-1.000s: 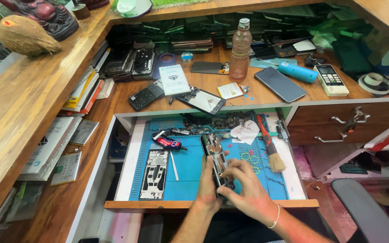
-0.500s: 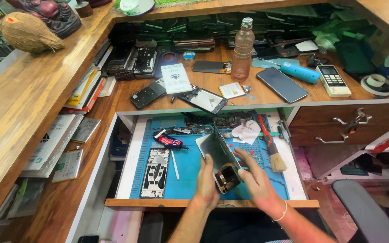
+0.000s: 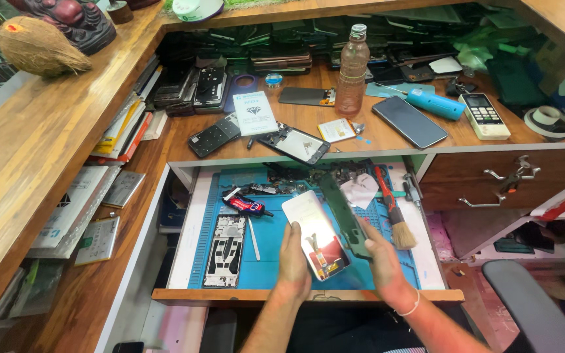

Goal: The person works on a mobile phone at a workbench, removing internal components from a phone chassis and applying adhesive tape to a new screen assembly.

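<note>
While both hands are raised over the blue work mat (image 3: 276,252) in the pulled-out drawer, a detached phone screen panel (image 3: 315,234) is held by the left hand (image 3: 293,258), whose fingers are closed along the panel's lower left edge, the thumb lying against its pale back. A dark phone frame (image 3: 342,212) is gripped by the right hand (image 3: 380,261), with the fingers clamped on its lower end so that it stands tilted on edge just beside the panel; whether the two parts are touching cannot be told. A thin bracelet (image 3: 410,306) is worn on the right wrist. On the mat, to the left of the hands, an opened phone chassis (image 3: 225,250) is laid flat, with a slim metal tool (image 3: 254,230) beside it and a small dark glue tube (image 3: 246,206) above it. A brush with a red handle (image 3: 392,209) is seen on the right side of the mat, near a white crumpled tissue (image 3: 363,191). On the wooden desktop behind the drawer, a plastic bottle (image 3: 353,70), a dark phone lying face up (image 3: 409,121), a blue cylinder (image 3: 434,103) and a white remote-like device (image 3: 484,116) are set well apart from the hands. A coconut (image 3: 39,47) is placed on the counter at far left.
</note>
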